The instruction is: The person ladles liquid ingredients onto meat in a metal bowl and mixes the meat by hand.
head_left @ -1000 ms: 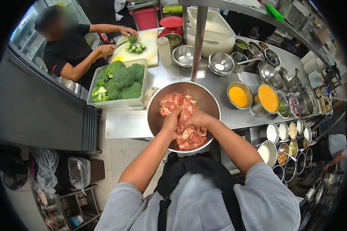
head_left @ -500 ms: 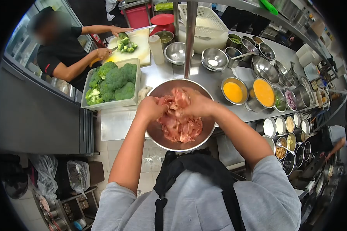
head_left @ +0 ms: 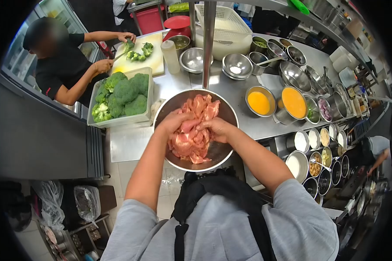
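Now | meat in bowl, at worktop edge | left hand, right hand: each grip closed on meat — one from either side | tub, left of bowl: heaped broccoli | pot, right of bowl — orange liquid

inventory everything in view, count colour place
counter: one, silvery, centre
large bowl: one, silvery, by counter edge
raw meat: several, pink, in large bowl
tub: one, whitish, left of bowl
broccoli heads: several, green, in tub
cutting board: one, white, beyond tub
broccoli pieces: several, green, on board
co-worker: one, black shirt, upper left
knife: one, colour unclear, co-worker's hand
squeeze bottle: one, whitish, beside board
orange-filled containers: two, silvery, right of bowl
post: one, silvery, beyond bowl
basket: one, white, beyond post
smaller containers: many, mostly silvery, right; too crowded to count
left hand: one, bare, holding meat
right hand: one, bare, holding meat
sleeves: two, grey, bottom
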`<state>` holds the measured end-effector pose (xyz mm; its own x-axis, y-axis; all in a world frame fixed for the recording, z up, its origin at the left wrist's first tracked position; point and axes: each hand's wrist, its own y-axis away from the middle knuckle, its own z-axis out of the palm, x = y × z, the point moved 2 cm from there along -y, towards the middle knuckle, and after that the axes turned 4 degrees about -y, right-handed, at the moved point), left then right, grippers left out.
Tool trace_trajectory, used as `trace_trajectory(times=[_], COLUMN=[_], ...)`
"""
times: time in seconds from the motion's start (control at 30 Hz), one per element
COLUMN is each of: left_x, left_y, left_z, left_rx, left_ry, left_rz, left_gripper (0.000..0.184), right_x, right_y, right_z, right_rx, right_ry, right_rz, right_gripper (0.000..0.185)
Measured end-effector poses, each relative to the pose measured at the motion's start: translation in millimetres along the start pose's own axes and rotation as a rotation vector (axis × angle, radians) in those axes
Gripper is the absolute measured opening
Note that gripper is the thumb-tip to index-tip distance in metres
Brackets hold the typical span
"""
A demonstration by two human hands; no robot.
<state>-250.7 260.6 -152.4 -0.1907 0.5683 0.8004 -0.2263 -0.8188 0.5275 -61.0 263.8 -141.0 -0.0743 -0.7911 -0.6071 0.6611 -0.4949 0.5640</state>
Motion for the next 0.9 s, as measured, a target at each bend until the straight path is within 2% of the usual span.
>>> trace_trajectory(times=[0.03, 0.1, 0.13, 0.2, 0.23, 0.3, 0.33, 0.4, 0.43, 0.47, 0.5, 0.57, 0.6, 0.63, 0.7, 0.73, 0.77, 0.8, 0.87, 0.9], left_x=[9, 22, 33, 51, 61, 73, 75, 71, 64, 57, 57, 49, 31, 8, -35, -31, -27, -27, -35, -39], left_y=[9, 25, 36, 56, 68, 85, 89, 91, 86, 81, 85, 97, 91, 83, 70, 70, 71, 72, 47, 32], left_z=[0, -3, 2, 12, 19, 38, 43, 39, 33, 26, 25, 25, 20, 17, 19, 29, 44, 52, 46, 40], left_rx=[0.003, 0.033, 0.094, 0.145, 0.190, 0.223, 0.270, 0.326, 0.243, 0.159, 0.166, 0.262, 0.343, 0.342, -0.005, -0.006, 0.155, 0.317, 0.273, 0.227], left_ry=[0.006, -0.491, -0.590, -0.650, -0.716, -0.661, -0.739, -0.814, -0.735, -0.656, -0.655, -0.372, -0.149, -0.155, 0.616, 0.610, 0.577, 0.542, 0.622, 0.699], left_rz=[-0.002, 0.217, 0.302, 0.343, 0.384, 0.325, 0.405, 0.486, 0.458, 0.430, 0.430, 0.280, 0.207, 0.213, 0.014, 0.016, -0.076, -0.169, -0.131, -0.088], left_gripper=[0.034, 0.040, 0.040, 0.036, 0.032, 0.030, 0.029, 0.029, 0.035, 0.041, 0.041, 0.061, 0.062, 0.062, 0.063, 0.063, 0.061, 0.062, 0.060, 0.057], right_x=[-8, -14, -24, -45, -49, -64, -68, -79, -88, -96, -100, -97, -98, -85, -59, -41, -11, -1, -4, -12], right_y=[5, 4, 10, 27, 28, 27, 20, 24, 31, 39, 37, 24, 6, -17, -55, -40, -63, -61, -46, -37], right_z=[2, 3, 10, 29, 32, 37, 37, 44, 52, 54, 47, 23, 6, -19, -63, -41, -48, -38, -20, -8], right_rx=[-0.050, 0.003, 0.030, 0.082, 0.074, 0.235, 0.224, 0.237, 0.256, 0.210, 0.203, 0.176, 0.253, 0.255, 0.350, 0.361, 0.218, 0.213, 0.207, 0.090], right_ry=[0.031, 0.057, 0.248, 0.652, 0.660, 1.319, 1.421, 1.434, 1.440, 1.472, 1.474, 1.406, 1.385, 1.385, 1.070, 0.976, 0.672, 0.569, 0.472, 0.451], right_rz=[-0.035, -0.052, -0.138, -0.253, -0.246, -0.473, -0.502, -0.533, -0.563, -0.405, -0.406, -0.380, -0.308, -0.317, -0.251, -0.132, -0.125, -0.095, -0.063, 0.011], right_gripper=[0.041, 0.038, 0.035, 0.027, 0.027, 0.024, 0.028, 0.030, 0.032, 0.046, 0.046, 0.064, 0.075, 0.075, 0.080, 0.084, 0.085, 0.080, 0.075, 0.068])
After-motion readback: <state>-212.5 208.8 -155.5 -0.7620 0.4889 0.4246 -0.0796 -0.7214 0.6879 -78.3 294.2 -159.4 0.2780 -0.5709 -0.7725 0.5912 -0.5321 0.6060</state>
